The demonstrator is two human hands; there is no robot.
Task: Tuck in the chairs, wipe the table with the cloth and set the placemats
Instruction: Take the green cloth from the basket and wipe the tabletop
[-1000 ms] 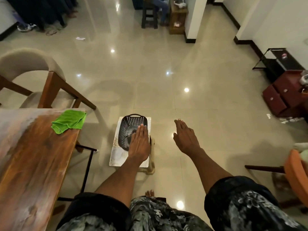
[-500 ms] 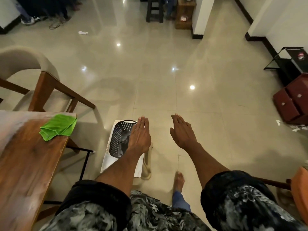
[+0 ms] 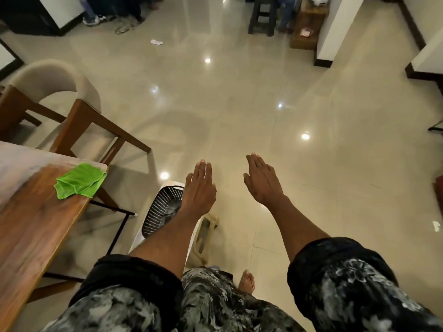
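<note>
Both hands empty, fingers straight: left hand [image 3: 200,188], right hand [image 3: 262,182]. Green cloth [image 3: 80,180] at table [image 3: 36,231] corner looks soft, light; pinch a folded edge.

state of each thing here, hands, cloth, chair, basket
left hand: open, fingers straight, holds nothing
right hand: open, fingers straight, holds nothing
green cloth: folded, lying on the table corner
chair: pulled out from the table
black basket: upright on a stool
</note>
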